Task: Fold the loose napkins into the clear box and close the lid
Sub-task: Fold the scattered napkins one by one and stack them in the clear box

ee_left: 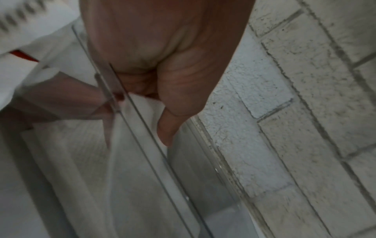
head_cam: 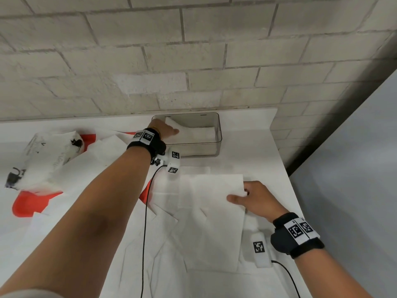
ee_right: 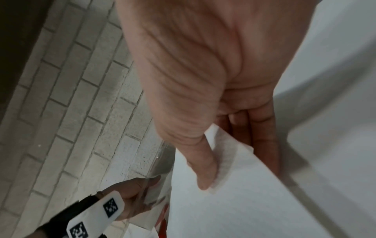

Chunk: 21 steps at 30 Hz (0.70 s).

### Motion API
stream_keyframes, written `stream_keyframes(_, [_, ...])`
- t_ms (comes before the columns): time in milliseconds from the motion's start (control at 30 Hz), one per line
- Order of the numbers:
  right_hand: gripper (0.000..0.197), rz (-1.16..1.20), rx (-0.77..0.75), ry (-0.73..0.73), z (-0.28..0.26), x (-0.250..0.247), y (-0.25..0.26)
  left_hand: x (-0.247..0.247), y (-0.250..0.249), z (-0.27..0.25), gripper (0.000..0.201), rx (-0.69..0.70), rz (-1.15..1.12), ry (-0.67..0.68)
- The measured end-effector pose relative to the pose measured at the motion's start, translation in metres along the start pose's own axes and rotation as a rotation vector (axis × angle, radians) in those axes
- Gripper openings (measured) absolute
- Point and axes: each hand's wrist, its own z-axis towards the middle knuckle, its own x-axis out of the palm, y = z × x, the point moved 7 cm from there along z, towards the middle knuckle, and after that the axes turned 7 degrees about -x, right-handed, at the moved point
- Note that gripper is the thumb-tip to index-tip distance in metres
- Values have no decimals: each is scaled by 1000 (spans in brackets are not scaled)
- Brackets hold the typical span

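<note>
Several folded napkins (head_cam: 202, 134) already lay in clear box (head_cam: 217, 145) at counter's back edge; your left hand (head_cam: 166, 131) pinched one there. Your right hand (head_cam: 254, 200) pinched next loose napkin (head_cam: 212, 211) just before box. More sheets remained; lid not in view.

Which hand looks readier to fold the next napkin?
The right hand: it already pinches the edge of the top loose napkin, thumb above and fingers beneath. The left hand is busy inside the clear box, holding a napkin there.
</note>
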Motion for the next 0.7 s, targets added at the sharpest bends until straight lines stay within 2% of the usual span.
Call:
stream_keyframes(67, [18,40,-7,-24,0,-2,0,-7,-5,-13,75,10,15,-82])
stream_keyframes(133, [17,58,-24,-39,-1,-5,3,-13,-11,-34,66,88,26,-177])
stream_keyframes(233, [16,81,-74,-56,-4,-10,14,-16,-22,-81,42,341,-63,-269])
stream_keyframes(300, [17,97,-108,-68,-6,-15,22,-4,-20,-112,28,459,-168,-143])
stream_keyframes(333, [17,104,-121,-68,-7,-17,27,8,-16,-126,32,495,-189,-26])
stream_keyframes(400, [18,103,-154,-44,-10,-20,39,31,-9,-154,53,598,-86,138])
stream_keyframes(467, [19,76,-176,5,-13,-21,50,51,-2,-169,71,696,8,222])
stream_keyframes(533, [17,22,-200,75,-16,-20,58,65,2,-175,76,736,-22,324])
stream_keyframes(600, [19,-20,-229,111,-18,-18,65,71,2,-181,63,728,-94,432])
stream_keyframes(700, [17,-7,-253,56,-21,-25,72,71,0,-184,24,687,-247,494])
